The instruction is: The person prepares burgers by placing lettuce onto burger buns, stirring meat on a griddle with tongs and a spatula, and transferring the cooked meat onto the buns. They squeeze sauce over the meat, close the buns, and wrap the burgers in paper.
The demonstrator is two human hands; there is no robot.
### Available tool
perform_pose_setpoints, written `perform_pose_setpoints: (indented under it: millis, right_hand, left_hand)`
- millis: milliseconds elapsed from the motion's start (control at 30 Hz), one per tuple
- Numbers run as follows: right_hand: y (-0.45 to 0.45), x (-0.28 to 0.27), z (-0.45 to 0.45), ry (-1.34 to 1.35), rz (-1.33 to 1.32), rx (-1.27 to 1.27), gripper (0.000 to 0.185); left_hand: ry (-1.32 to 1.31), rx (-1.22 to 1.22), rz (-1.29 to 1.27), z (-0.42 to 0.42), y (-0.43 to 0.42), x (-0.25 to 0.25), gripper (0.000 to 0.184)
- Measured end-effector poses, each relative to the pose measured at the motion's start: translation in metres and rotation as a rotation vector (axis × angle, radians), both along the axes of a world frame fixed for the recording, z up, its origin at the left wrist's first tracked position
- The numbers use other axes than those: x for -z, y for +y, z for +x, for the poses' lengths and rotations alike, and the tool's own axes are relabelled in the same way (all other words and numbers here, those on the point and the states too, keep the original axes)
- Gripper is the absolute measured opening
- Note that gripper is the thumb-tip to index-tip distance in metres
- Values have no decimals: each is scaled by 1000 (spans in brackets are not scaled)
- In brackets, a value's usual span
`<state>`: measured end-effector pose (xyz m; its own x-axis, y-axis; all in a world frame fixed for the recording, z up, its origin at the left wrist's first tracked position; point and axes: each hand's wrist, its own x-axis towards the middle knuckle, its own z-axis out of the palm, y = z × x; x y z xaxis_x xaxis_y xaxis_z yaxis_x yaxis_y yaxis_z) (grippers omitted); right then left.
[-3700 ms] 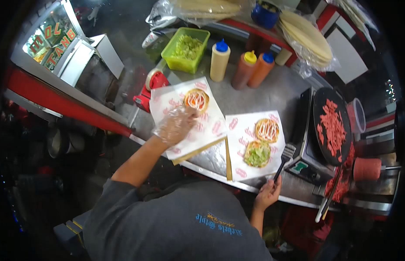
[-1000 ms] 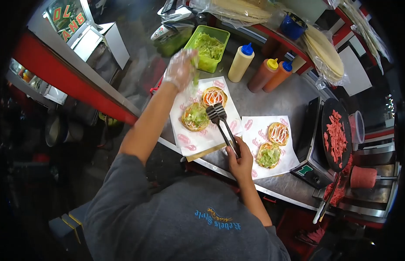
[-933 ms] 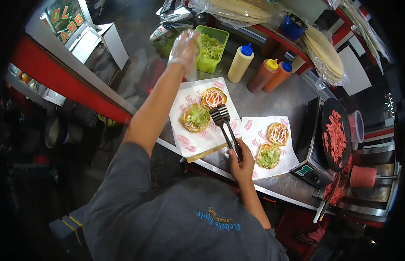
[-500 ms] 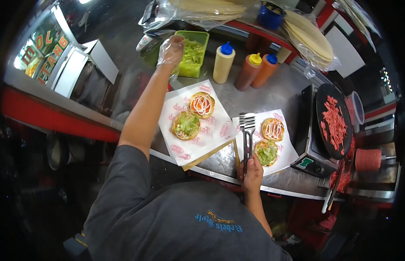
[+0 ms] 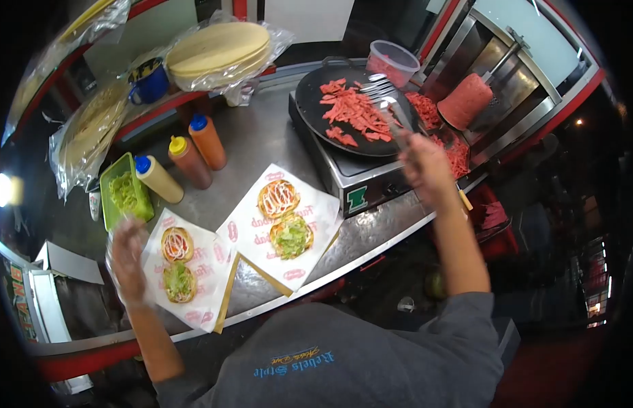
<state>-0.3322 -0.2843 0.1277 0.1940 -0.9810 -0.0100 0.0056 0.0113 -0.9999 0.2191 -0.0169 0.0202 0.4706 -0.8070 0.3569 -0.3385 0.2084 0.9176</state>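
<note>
Lettuce [image 5: 124, 192] filled a green tub [image 5: 145, 207] at the left of the metal bench [image 5: 252, 143], near the gloved left hand [image 5: 129, 255], whose blurred grip could not be read as open or closed. Beside that hand, a left paper sheet [image 5: 207, 296] bore a sauced bun half [image 5: 177, 245] and a lettuce-topped one. Three squeeze bottles [image 5: 190, 162] stood on the far side. A right paper sheet [image 5: 245, 231] carried another such pair. At right, the right hand's [image 5: 428, 166] grip was closed around metal tongs [image 5: 388, 102], tines over red meat strips [image 5: 357, 112] in a black pan [image 5: 313, 102].
</note>
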Motion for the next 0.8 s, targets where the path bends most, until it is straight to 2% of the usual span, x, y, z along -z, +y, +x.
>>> perform_pose_setpoints:
  millis: [67,100,133,200,267,333,433,500,567,667,700,800]
  right_hand:
    - [-39,-53,-55,398,-48,160,34]
    - [-69,-57,-91,508,-120,89,34]
    - [-93,-67,-114,796,-57,76,34]
    - [-100,-85,-97,1017,163,-41,34]
    - [-142,-48,-84,713,326,-185,32]
    - [-153,-26,-35,632,256,-217,33]
    - [-169,-49,10,1214,-335,-326,33]
    - [-141,-91,18,1387,-602,-187,33]
    - [-109,-117,23,1554,-792,-86,32]
    - [-109,-75,3,1679,-1155,-101,32]
    - [-102,-77,-3,1737,-1106,-172,32]
    - [-58,-102,1,1760,-883,-37,32]
  left_hand:
    - [89,143,17,-61,26,-3,45]
    - [121,220,76,-86,37,-4,46]
    - [153,295,135,-109,44,-4,48]
    - [218,351,155,-154,44,0,45]
    - [16,444,152,-178,31,15,39]
    - [-122,531,140,-203,20,11,35]
    - [-237,643,142,-235,3,-19,31]
    - [-303,703,200,-241,6,-31,31]
    - [-366,684,197,-236,10,-14,32]
    - [-335,604,210,-233,31,17,31]
    - [-333,581,226,-231,37,19,30]
    - [-272,540,275,-218,47,20,29]
